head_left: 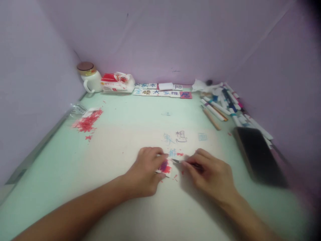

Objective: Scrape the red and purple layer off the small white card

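Observation:
My left hand [146,172] is closed on a small white square block [165,166], thumb and fingers at its edges. Red with a purple mark covers much of the block's top. In my right hand [210,172] is a slim carving knife [176,161]; its metal tip reaches the block's upper right corner, though I cannot tell whether they touch. Most of the knife's handle is hidden by my fingers. Red shavings [175,177] lie beside the block. Just beyond it, handwritten characters [180,136] in blue and dark ink mark the pale sheet [112,157].
A black phone [258,155] lies at right, below a heap of markers [230,100] and a wooden-handled tool [211,117]. Red scraps [89,121] are piled at left. Along the back stand a lidded white mug [91,81], a tissue pack [117,83] and several lettered tiles [155,92].

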A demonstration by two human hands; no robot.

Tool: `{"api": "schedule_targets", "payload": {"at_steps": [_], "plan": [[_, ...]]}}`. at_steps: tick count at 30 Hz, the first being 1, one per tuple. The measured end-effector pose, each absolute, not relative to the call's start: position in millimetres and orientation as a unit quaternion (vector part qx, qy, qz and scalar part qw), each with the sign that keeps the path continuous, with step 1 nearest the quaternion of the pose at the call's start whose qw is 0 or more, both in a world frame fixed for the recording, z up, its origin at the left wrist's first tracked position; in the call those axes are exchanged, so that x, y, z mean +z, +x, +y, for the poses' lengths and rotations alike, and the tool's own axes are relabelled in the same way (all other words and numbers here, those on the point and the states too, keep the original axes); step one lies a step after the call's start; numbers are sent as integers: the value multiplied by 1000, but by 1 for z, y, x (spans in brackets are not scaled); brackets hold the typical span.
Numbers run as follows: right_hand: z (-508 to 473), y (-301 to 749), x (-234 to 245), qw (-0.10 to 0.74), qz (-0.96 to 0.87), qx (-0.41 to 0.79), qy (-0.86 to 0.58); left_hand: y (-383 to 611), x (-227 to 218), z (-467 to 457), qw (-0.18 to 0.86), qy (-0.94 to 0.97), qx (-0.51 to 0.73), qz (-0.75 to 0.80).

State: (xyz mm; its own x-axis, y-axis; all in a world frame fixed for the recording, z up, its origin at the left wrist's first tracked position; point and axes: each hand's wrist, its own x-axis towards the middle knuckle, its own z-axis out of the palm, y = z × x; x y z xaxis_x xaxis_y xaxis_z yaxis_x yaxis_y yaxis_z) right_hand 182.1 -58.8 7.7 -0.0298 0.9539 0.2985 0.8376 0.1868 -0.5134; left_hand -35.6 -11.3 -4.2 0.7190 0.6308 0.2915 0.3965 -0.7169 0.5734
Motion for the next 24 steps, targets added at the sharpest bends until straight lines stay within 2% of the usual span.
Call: {"api": "schedule_targets", "payload": {"at_steps": [7,16,24], "plan": [[-55,180,-2,299,-706,94,-636,-36,-3,-10,236,900,232,285],[-55,184,7,246,-716,205,-620,-37,-3,-10,235,896,247,286],[-54,180,1,294,-706,96,-637,-38,-7,-11,230,894,256,287]]}}
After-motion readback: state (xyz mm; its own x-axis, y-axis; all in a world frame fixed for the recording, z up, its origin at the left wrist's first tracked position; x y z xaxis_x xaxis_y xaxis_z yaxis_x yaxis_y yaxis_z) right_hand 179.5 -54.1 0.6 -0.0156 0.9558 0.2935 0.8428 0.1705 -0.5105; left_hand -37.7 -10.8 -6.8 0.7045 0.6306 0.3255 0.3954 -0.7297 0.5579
